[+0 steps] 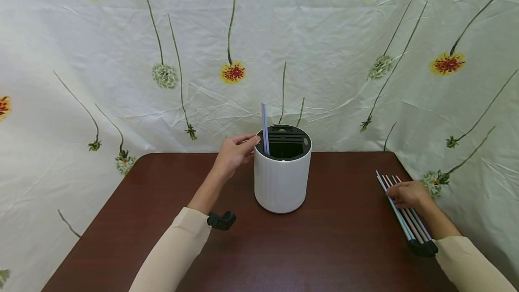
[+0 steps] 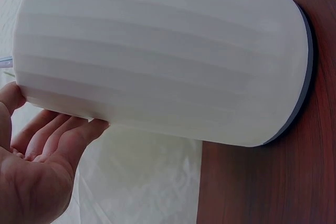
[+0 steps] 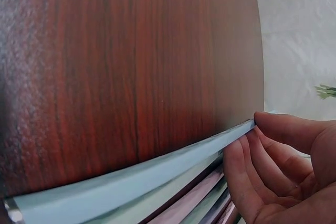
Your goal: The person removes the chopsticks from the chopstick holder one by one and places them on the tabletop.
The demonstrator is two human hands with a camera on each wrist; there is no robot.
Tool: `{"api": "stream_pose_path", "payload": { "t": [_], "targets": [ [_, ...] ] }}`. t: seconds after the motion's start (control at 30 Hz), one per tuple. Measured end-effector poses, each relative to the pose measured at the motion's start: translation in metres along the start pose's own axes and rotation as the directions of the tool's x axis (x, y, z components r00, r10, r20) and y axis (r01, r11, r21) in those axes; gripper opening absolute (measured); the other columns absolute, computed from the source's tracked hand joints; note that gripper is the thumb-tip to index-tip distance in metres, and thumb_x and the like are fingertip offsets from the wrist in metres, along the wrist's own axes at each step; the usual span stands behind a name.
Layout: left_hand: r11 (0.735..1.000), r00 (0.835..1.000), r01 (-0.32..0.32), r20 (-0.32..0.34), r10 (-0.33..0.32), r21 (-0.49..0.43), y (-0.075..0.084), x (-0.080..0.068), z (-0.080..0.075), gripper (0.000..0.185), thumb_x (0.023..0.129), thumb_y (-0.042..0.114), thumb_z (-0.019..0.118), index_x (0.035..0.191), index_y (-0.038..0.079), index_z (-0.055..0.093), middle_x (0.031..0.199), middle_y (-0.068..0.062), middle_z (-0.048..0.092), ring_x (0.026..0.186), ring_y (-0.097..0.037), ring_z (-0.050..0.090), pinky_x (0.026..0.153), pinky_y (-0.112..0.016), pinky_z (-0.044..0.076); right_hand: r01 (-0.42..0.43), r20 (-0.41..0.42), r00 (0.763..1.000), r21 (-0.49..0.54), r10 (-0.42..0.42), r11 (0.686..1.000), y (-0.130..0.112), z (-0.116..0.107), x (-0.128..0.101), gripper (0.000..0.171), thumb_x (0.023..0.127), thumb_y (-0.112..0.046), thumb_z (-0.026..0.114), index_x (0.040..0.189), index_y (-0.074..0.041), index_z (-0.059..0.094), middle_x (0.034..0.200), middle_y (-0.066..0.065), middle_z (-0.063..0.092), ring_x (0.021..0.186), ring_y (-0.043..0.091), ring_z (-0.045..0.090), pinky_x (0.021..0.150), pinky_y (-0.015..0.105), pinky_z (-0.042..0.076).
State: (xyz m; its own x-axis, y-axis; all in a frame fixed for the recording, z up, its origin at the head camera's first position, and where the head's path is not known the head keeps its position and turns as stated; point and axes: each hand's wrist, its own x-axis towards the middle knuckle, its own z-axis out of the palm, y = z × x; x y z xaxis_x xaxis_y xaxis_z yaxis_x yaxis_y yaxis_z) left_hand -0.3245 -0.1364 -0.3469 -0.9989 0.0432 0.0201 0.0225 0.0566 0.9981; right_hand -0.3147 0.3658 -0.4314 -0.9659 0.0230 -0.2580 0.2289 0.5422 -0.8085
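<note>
A white ribbed utensil holder (image 1: 280, 184) with a black slotted top (image 1: 285, 135) stands upright near the table's back edge. Two purple chopsticks (image 1: 265, 129) rise from the left side of its opening. My left hand (image 1: 238, 150) holds the holder's upper left rim, thumb at the edge and fingers against the outer wall (image 2: 157, 61). Far to the right, my right hand (image 1: 409, 193) pinches a light blue chopstick (image 3: 131, 182) between thumb and fingers, close to its far end. Beneath that hand lies a row of pastel chopsticks (image 1: 417, 229) in green, pink and purple, partly covered by it.
The dark red-brown wooden table (image 1: 134, 238) carries the holder and the chopstick row. A white flower-print cloth (image 1: 324, 35) hangs behind the table and down both sides. Each wrist wears a black band, the left one (image 1: 221, 221) above the table's middle.
</note>
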Motion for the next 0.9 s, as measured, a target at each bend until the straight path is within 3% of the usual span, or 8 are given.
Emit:
{"api": "stream_pose_path", "payload": {
  "t": [0.3, 0.9],
  "targets": [
    [1.0, 1.0, -0.004, -0.007, 0.004, 0.011, -0.001, 0.0009, 0.0, 0.044, 0.097, 0.032, 0.07, 0.135, 0.011, 0.066, 0.136, -0.01, 0.066, 0.121, -0.026, 0.066, 0.101, -0.044, 0.055, -0.004, -0.002, 1.0, 0.032, 0.004, 0.999, 0.0022, 0.0007, -0.0009, 0.035, 0.097, -0.009, 0.061, 0.117, 0.02, 0.063, 0.089, 0.0, 0.074, 0.073, 0.013, 0.068, 0.07, 0.036, 0.062],
    [1.0, 1.0, -0.008, -0.006, 0.008, 0.01, -0.003, 0.0022, -0.0012, 0.044, 0.096, 0.033, 0.071, 0.134, 0.011, 0.067, 0.135, -0.01, 0.066, 0.121, -0.026, 0.066, 0.1, -0.045, 0.055, -0.014, -0.025, 1.0, 0.007, 0.015, 1.0, 0.0031, 0.0041, 0.001, 0.034, 0.097, -0.01, 0.063, 0.115, 0.018, 0.065, 0.083, -0.002, 0.071, 0.072, 0.012, 0.067, 0.068, 0.034, 0.062]
  ]
}}
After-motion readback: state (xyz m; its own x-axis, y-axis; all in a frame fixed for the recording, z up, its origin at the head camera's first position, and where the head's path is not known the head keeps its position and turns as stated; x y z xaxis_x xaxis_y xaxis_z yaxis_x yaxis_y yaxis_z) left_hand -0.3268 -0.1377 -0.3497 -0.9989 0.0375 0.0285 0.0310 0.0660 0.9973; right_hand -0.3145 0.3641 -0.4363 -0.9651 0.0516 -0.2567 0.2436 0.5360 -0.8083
